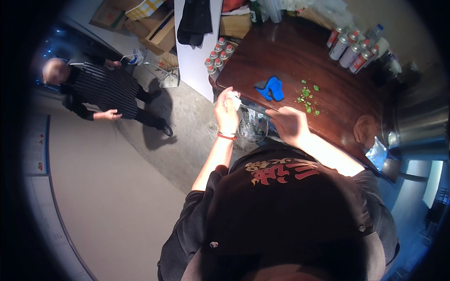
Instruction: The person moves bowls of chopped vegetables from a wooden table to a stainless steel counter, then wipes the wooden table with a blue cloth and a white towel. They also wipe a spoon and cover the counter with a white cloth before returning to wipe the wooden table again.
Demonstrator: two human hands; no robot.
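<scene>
My left hand (227,111), with a red bead bracelet at the wrist, holds a small white piece (233,99) that looks like paper or cloth. Its exact kind is unclear. My right hand (290,124) grips the handle of a thin dark tool (254,109), perhaps a knife, whose far end reaches the white piece. Below both hands, beside the table, is a round bin (253,130) with clear plastic and litter in it. On the dark wooden table (337,102) lie a blue and grey cloth item (274,88) and scattered chopped green leaves (306,94).
Several gas canisters (351,52) stand at the table's back right, and more canisters (218,58) near its left corner. A person in a striped apron (109,84) stands at the left. A silvery packet (377,154) lies at the right edge. Cardboard boxes (160,35) are piled behind.
</scene>
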